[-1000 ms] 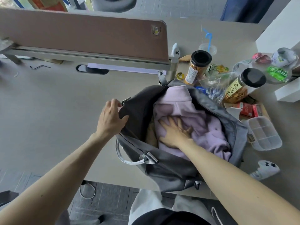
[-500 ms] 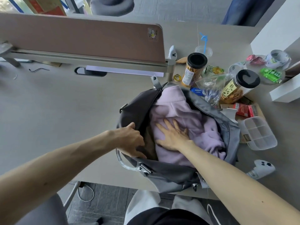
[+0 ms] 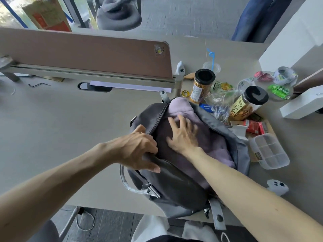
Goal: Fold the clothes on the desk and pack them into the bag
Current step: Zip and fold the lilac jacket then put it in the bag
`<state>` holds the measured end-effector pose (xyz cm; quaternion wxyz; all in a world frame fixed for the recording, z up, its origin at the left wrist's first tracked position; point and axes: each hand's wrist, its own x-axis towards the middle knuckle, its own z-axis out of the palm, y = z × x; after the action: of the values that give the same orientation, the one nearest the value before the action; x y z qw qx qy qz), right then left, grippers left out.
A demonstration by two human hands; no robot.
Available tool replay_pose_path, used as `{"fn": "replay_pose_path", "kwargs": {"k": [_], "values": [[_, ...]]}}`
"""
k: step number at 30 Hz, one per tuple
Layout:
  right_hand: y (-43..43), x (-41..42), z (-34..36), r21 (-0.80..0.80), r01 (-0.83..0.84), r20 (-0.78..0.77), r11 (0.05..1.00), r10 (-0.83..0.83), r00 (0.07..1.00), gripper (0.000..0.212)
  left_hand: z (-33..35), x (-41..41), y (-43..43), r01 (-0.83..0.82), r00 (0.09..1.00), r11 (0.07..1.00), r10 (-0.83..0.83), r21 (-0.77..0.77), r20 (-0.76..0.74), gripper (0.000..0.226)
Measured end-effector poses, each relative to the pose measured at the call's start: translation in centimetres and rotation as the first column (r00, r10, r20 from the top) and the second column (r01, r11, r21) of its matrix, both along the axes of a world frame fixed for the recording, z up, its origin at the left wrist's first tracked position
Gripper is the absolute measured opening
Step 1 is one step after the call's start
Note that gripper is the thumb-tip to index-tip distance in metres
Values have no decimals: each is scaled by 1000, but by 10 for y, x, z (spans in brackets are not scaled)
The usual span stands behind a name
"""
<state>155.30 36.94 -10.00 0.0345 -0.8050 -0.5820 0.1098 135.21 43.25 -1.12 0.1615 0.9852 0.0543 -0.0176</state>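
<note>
grey duffel bag (image 3: 174, 186) lay on the desk (image 3: 61, 128) at its near edge, directly in front of the person, long axis running from the divider panel (image 3: 87, 56) toward the body, skewed a little to the right. lilac sweatshirt (image 3: 216, 145) sat inside the open mouth, filling it and bulging at the far end. right hand (image 3: 183, 135) lay flat on the cloth, fingers straight and spread, pressing down, holding nothing. left hand (image 3: 139, 149) curled round the left lip of the opening, gripping the fabric. left hand nearer the zip edge; judged step: draw that lip across the sweatshirt so the mouth can close. right lip lay slack beyond the cloth. right side crowded: snack jars (image 3: 201, 84), compartment box (image 3: 269, 154) and white controller (image 3: 277, 186) just beside the bag. freer room judged to lie left of the bag.
</note>
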Motion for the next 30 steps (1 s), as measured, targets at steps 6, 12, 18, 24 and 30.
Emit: {"fn": "replay_pose_path", "kwargs": {"k": [6, 12, 18, 24, 30], "values": [[44, 17, -29, -189, -12, -174, 982, -22, 985, 88, 1, 3, 2, -78, 991, 994, 86, -79, 104, 62], [43, 22, -59, -296, -23, -172, 955, -29, 985, 85, -24, 26, 24, -426, 900, 903, 429, -55, 74, 58], [34, 22, -26, -299, -118, -183, 947, 64, 981, 69, -38, 53, 48, -536, 844, 839, 535, -93, -36, 10], [16, 78, 18, -69, 98, 391, 993, -63, 918, 47, -81, 114, 50, -412, 899, 892, 364, -185, -246, 67], [10, 123, 37, -47, 179, 315, 983, -156, 936, 21, -103, 138, 39, -396, 828, 918, 367, 21, -423, 90]]}}
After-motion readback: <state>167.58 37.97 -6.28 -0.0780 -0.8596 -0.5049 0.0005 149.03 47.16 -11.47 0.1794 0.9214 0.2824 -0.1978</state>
